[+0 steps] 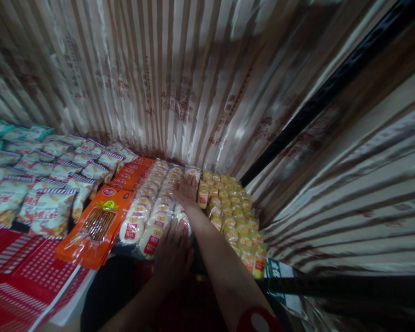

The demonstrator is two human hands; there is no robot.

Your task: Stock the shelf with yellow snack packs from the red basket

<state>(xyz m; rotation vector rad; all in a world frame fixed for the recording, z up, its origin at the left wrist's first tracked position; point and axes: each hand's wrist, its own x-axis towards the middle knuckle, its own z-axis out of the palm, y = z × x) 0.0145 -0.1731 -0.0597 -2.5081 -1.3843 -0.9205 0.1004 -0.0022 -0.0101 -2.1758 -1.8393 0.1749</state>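
Note:
My right hand [186, 188] reaches to the far end of a row of clear-wrapped round white crackers [192, 173], its fingers spread over the packs. Nearer to me, my left hand [174, 249] lies flat with fingers stretched out on the near end of the same row. Two more rows of round white crackers [133, 227] with red and yellow labels run alongside on the left. Directly right of my hands stand several rows of small yellow-wrapped snacks [234, 216]. Parts of the packs under my palms are hidden.
Orange snack packets [103, 216] lie left of the crackers, then many white snack bags [51, 210] and green bags [38, 132]. A red basket [24, 286] sits at the lower left. Striped printed sheeting [180, 83] hangs behind; a black metal post [297, 110] slants on the right.

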